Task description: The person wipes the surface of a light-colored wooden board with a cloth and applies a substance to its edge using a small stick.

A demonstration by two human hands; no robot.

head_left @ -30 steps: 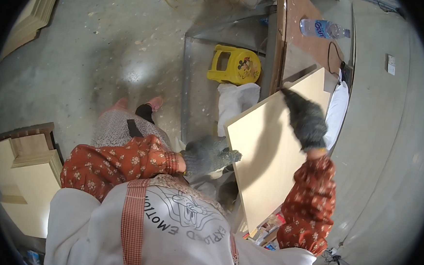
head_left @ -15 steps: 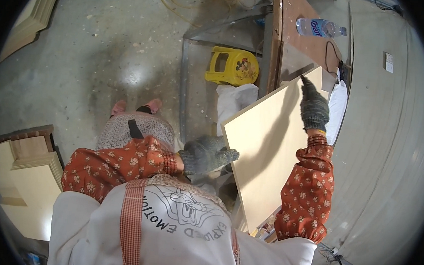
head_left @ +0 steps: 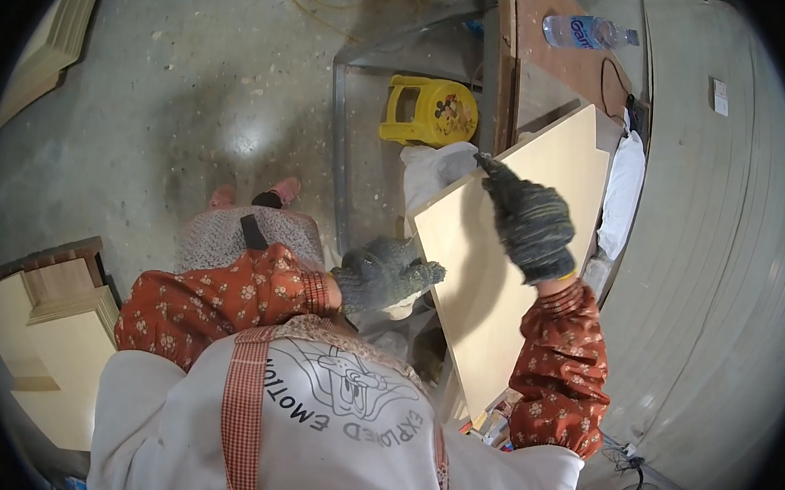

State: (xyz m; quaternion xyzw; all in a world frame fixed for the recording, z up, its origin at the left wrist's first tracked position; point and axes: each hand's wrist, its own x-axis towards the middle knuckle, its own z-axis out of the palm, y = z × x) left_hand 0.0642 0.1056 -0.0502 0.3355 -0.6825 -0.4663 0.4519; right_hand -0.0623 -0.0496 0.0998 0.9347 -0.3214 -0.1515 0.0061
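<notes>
A pale wooden board [head_left: 486,332] lies tilted in front of me on the right, one edge facing my left hand. My left hand [head_left: 386,276], in a dark grey knit glove, grips that left edge with its fingertips over the top face. Above the board's far part is my right hand [head_left: 531,219], gloved alike. Its fingers are stretched out toward the far left edge, and a shadow falls beneath it. Whether the fingertips touch the surface I cannot tell. The right palm is hidden.
A yellow plastic stool [head_left: 432,113] lies on its side beyond the board, by a metal frame [head_left: 336,143]. A water bottle [head_left: 585,32] lies on a brown table [head_left: 546,84]. Stacked boards [head_left: 62,351] stand at left. A white bag [head_left: 623,187] lies right of the board.
My right hand has swept left and a little nearer across the board, from its far corner toward its far left edge. My left hand stays at the same edge.
</notes>
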